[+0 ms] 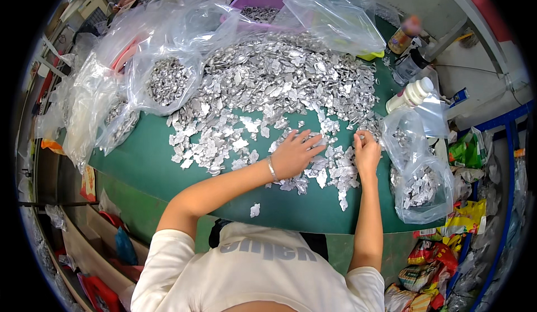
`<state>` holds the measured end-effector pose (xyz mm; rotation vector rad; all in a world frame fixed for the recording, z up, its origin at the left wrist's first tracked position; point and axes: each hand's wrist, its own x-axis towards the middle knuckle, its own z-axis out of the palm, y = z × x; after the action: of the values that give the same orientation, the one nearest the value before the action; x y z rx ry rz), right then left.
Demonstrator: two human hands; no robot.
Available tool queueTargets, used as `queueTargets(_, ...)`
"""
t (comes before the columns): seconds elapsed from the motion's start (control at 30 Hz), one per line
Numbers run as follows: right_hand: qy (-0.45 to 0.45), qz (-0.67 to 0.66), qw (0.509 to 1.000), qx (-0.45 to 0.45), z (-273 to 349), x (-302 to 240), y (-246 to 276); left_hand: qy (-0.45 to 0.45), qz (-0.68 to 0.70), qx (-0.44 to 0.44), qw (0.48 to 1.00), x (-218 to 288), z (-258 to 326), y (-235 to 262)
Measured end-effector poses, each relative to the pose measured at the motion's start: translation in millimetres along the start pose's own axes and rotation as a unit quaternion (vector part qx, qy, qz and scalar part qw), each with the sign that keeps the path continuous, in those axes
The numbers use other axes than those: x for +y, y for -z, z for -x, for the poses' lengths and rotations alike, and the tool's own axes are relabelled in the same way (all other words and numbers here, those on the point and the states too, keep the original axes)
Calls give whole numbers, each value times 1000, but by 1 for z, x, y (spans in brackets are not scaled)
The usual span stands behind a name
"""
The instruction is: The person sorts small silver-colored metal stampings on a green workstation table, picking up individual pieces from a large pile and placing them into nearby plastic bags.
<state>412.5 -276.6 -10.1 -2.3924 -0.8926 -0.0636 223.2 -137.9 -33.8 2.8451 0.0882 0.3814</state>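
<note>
A large heap of small, flat, silvery metal pieces (285, 71) with wavy outlines spreads over the green table (148, 164). My left hand (295, 154), a bracelet on its wrist, lies over loose pieces at the near side of the heap. Its fingers are spread and hold nothing that shows. To its right, my right hand (367, 154) is at the heap's near right edge with fingers curled in toward the thumb. Whatever those fingertips hold is too small to make out. A single metal piece (255, 209) lies apart near the table's front edge.
Clear plastic bags of metal parts stand left (168, 83) and right (420, 192) of the heap. Behind it are a purple basin (257, 0) and plastic sheeting (330, 21). A white bottle (411, 95) stands at the right edge, near a blue rack (512, 161) with colourful packages.
</note>
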Motion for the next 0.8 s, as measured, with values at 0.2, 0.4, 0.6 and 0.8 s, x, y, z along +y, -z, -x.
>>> queueTargets(0.2,36,118,992,-20,4,15,2,114,-34,-3,993,0,35,29)
queueTargets(0.4,-11,44,998,-53,1,30,-1,187,-23,21,982,-10,76,35)
queueTargets(0.6,-189,-544,808,-124,-3,14,20,160,48,13,986,-1,105,54)
queueTargets(0.8,-260,-878,372,-151,3,-9,6,138,86,-8,987,9,116,60)
